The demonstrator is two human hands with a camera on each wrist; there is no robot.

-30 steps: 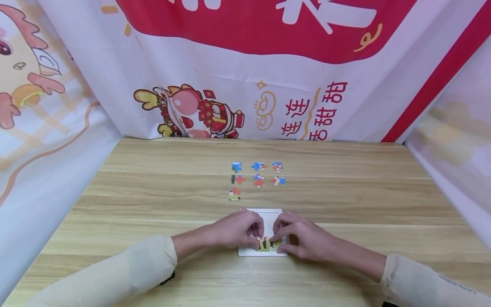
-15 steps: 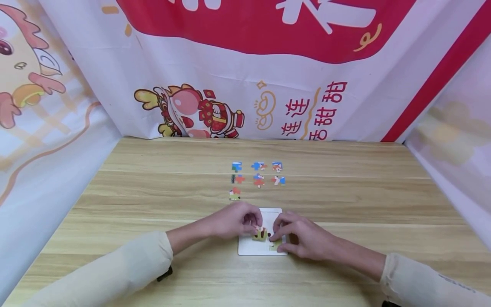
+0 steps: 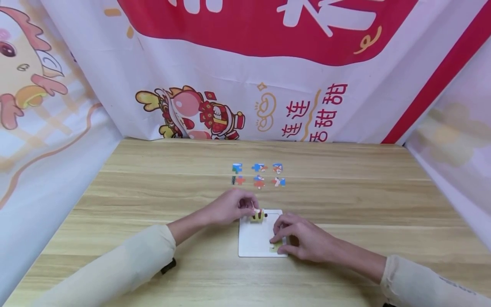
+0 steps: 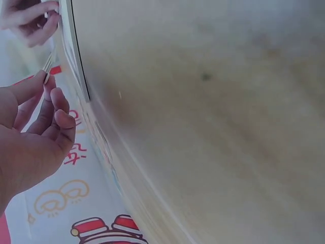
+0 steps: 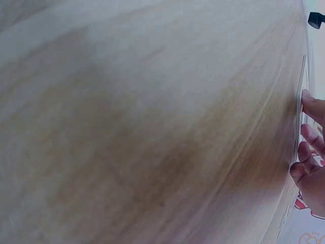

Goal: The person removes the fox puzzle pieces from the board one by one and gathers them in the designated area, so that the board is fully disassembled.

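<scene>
In the head view, my left hand (image 3: 232, 207) pinches a yellow puzzle piece (image 3: 257, 216) with dark stripes, raised over the upper left of a white puzzle tray (image 3: 251, 238). The left wrist view shows its thin edge (image 4: 48, 65) between thumb and fingertip of the left hand (image 4: 35, 127). My right hand (image 3: 303, 238) is at the tray's lower right, thumb and index finger on either side of a pale green puzzle piece (image 3: 275, 246), partly covered by the fingers. From the right wrist, the right hand (image 5: 312, 152) shows beside the tray's edge (image 5: 299, 112).
Beyond the tray, several loose puzzle pieces (image 3: 258, 182) lie in two rows on the wooden table (image 3: 161, 183). Printed cloth walls (image 3: 230, 64) stand at the back and both sides. A dark band (image 3: 168, 266) shows under the left sleeve (image 3: 153, 251).
My left hand has lifted the striped piece off the tray's lower part and carried it away from me. It now covers where a lone third-row piece lay. The right hand has stayed put.
</scene>
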